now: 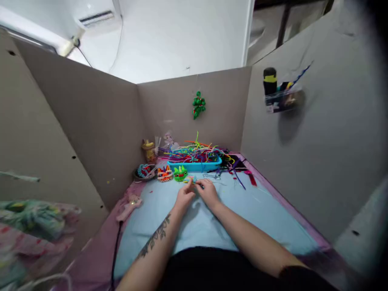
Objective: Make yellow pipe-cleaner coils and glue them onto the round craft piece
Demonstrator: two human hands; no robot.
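My left hand (184, 197) is closed, thumb and fingers pinching a small light-blue and yellow pipe-cleaner piece (190, 178). Close beside it, my right hand (208, 193) has its fingers curled in at the same piece's right end; its exact grip is partly hidden. Just beyond the hands sit a green pipe-cleaner animal head (180, 173) and an orange one (164, 173). A slim metal tool (210, 176), perhaps scissors or tweezers, lies past my right fingers.
A blue tray (194, 166) heaped with colourful pipe cleaners (200, 153) stands at the back. On the left are a round basket (139, 178) and a pink glue gun (129, 207) with a black cord. Grey panels (194, 129) enclose three sides; a clear holder (281, 101) hangs right.
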